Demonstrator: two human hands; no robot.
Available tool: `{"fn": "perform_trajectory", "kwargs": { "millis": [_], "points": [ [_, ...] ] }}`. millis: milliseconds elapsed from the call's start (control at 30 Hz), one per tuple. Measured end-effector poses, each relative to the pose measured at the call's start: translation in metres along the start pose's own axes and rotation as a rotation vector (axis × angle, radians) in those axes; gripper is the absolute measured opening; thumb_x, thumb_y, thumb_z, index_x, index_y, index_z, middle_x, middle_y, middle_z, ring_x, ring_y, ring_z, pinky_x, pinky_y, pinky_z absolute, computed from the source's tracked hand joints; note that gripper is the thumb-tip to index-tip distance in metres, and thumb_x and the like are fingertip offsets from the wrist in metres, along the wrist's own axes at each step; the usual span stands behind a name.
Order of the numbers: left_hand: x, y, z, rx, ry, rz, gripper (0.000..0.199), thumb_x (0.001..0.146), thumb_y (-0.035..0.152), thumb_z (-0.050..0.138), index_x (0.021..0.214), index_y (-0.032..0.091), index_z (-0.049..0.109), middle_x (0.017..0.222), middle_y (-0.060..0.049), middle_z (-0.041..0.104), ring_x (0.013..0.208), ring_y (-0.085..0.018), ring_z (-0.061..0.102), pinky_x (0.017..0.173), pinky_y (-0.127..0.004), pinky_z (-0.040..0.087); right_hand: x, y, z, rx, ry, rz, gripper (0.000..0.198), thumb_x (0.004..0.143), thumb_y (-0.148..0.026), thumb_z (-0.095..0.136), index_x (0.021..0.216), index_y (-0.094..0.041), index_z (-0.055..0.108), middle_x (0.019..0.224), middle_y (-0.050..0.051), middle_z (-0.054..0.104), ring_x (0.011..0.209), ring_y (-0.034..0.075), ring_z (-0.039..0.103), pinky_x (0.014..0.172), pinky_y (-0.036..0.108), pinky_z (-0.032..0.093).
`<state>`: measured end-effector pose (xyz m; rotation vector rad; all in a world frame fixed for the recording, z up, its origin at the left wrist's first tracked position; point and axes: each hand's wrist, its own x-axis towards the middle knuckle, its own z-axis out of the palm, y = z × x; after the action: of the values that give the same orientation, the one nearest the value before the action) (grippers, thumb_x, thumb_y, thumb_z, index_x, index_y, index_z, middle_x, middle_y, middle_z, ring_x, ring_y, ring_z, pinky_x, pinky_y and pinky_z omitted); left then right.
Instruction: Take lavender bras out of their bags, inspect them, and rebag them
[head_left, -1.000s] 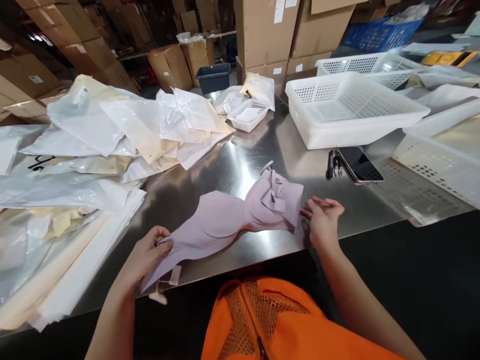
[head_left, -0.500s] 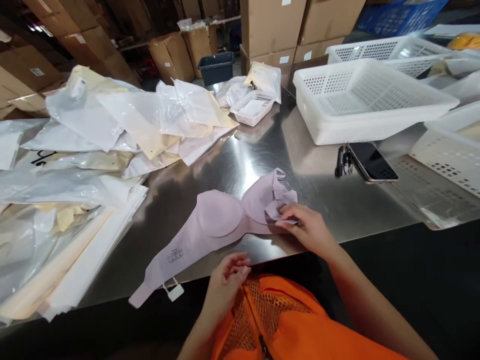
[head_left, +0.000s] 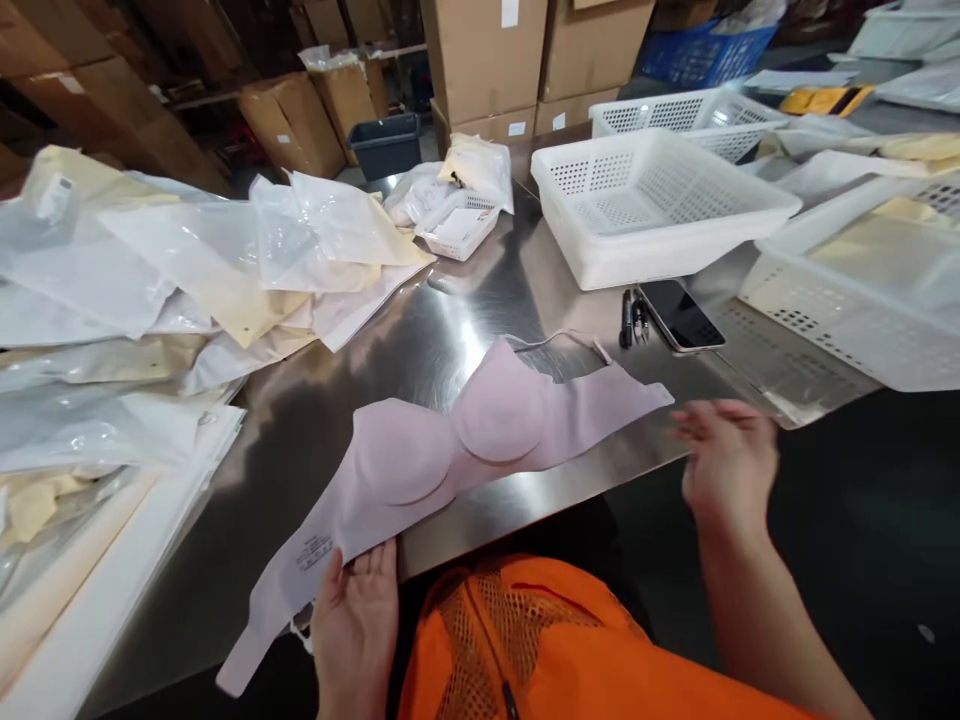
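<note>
A pale lilac bra (head_left: pixel 499 405) lies spread on the metal table, its cups side by side and its right band stretched out flat. Printed text shows on the left band, whose end hangs past the table's front edge. My left hand (head_left: pixel 356 620) is palm up at that band, with its thumb over the lower edge and its fingertips tucked under the cloth. Just beyond the right band's end is my right hand (head_left: pixel 727 465), off the cloth and slightly blurred. Its fingers are apart and hold nothing. A strap loops behind the right cup.
Bagged packets (head_left: pixel 210 250) are heaped along the left. A white perforated basket (head_left: pixel 667 235) stands at the back right, near a phone (head_left: pixel 682 315) and dark pens (head_left: pixel 628 318). Another basket (head_left: pixel 862 300) is at the right. A small white tray (head_left: pixel 459 235) sits at the back.
The bra's right band, folded over before, now lies out flat. My right hand has let go and moved right. My left hand has gone from the table edge to the left band. The view has shifted right.
</note>
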<state>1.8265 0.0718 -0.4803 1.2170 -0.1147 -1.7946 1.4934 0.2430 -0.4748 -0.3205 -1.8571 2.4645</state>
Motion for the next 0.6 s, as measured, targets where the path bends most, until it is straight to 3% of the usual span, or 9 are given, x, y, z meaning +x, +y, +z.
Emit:
{"fn": "perform_trajectory", "kwargs": {
  "millis": [67,133,233,333,467,533,600],
  "points": [
    [0.000,0.001,-0.002,0.002,0.012,0.009,0.040,0.098,0.015,0.038,0.135,0.016,0.053,0.118,-0.010,0.071,0.124,-0.021,0.059,0.109,-0.040,0.047,-0.046,0.008,-0.005,-0.060,-0.418,0.464,0.028,0.069,-0.031,0.076,0.092,-0.024,0.062,0.086,0.005,0.070,0.070,0.020,0.069,0.057,0.031,0.058],
    [-0.002,0.001,0.000,-0.008,0.034,0.023,0.038,0.098,0.018,0.039,0.133,0.018,0.055,0.116,-0.008,0.072,0.123,-0.019,0.060,0.108,-0.038,0.048,-0.087,0.016,-0.005,-0.026,-0.652,0.827,0.040,0.071,-0.035,0.076,0.106,-0.022,0.063,0.108,0.012,0.072,0.093,0.026,0.073,0.082,0.039,0.062],
    [-0.003,0.002,0.005,-0.037,0.056,0.026,0.033,0.099,0.019,0.039,0.126,0.019,0.058,0.110,-0.005,0.074,0.118,-0.017,0.063,0.103,-0.032,0.052,-0.121,0.027,0.003,0.044,-0.810,0.993,0.029,0.083,-0.039,0.065,0.105,-0.019,0.066,0.114,0.015,0.071,0.110,0.025,0.068,0.102,0.041,0.054],
    [0.005,0.012,0.001,-0.017,0.061,0.037,0.030,0.098,0.016,0.036,0.114,0.019,0.062,0.094,-0.003,0.075,0.106,-0.015,0.069,0.094,-0.027,0.057,-0.123,0.039,0.021,0.099,-0.893,0.936,0.031,0.090,-0.045,0.052,0.097,-0.019,0.068,0.109,0.014,0.072,0.110,0.025,0.068,0.102,0.045,0.053],
    [0.032,0.046,-0.024,0.193,0.090,0.155,0.022,0.092,0.013,0.042,0.087,0.025,0.060,0.066,0.006,0.068,0.074,-0.010,0.071,0.073,-0.017,0.059,-0.096,0.057,0.049,0.173,-0.597,0.594,0.015,0.081,-0.038,0.061,0.086,-0.024,0.063,0.091,0.005,0.074,0.087,0.023,0.073,0.086,0.044,0.062],
    [0.047,0.071,-0.039,0.408,0.017,0.288,0.011,0.086,0.020,0.052,0.080,0.027,0.058,0.060,0.008,0.065,0.070,-0.014,0.070,0.066,-0.022,0.061,-0.071,0.062,0.058,0.166,-0.471,0.440,0.014,0.078,-0.036,0.064,0.084,-0.024,0.062,0.079,0.003,0.072,0.074,0.022,0.071,0.077,0.040,0.064],
    [0.056,0.099,-0.046,0.658,-0.098,0.415,0.003,0.079,0.027,0.060,0.079,0.028,0.057,0.058,0.007,0.063,0.073,-0.020,0.071,0.066,-0.030,0.062,-0.040,0.059,0.062,0.152,-0.433,0.327,0.013,0.078,-0.034,0.066,0.078,-0.023,0.059,0.067,0.000,0.068,0.064,0.021,0.068,0.071,0.037,0.064]
  ]
}}
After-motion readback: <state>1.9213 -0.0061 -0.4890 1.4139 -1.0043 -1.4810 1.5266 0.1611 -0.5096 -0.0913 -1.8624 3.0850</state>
